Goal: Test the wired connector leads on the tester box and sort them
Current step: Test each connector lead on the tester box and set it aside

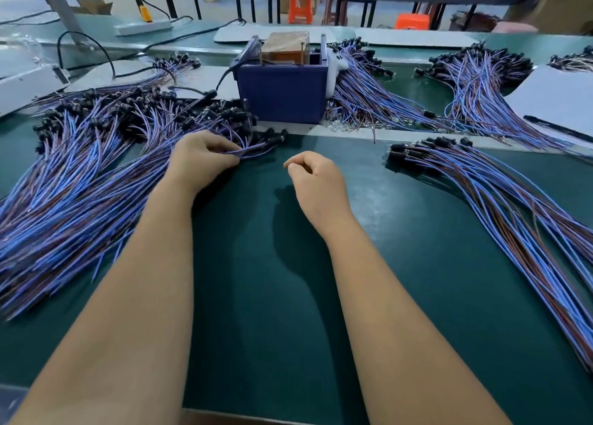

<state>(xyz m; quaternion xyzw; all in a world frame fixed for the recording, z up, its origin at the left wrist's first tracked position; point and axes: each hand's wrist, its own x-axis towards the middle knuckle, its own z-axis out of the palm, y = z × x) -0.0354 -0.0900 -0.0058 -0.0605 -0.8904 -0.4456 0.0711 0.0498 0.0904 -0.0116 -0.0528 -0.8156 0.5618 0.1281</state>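
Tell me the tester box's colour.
Dark blue, per the head view: the tester box.

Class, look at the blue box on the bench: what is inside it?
Inside the blue box a brown block wrapped in clear tape rises above the rim; the box's front wall hides everything lower down.

From my headset feed: a factory assembly workshop, its green-matted workbench (272,296) heaped with bundled wire leads (64,200), a blue tester box (282,91) at centre, orange plastic stools (300,4) behind
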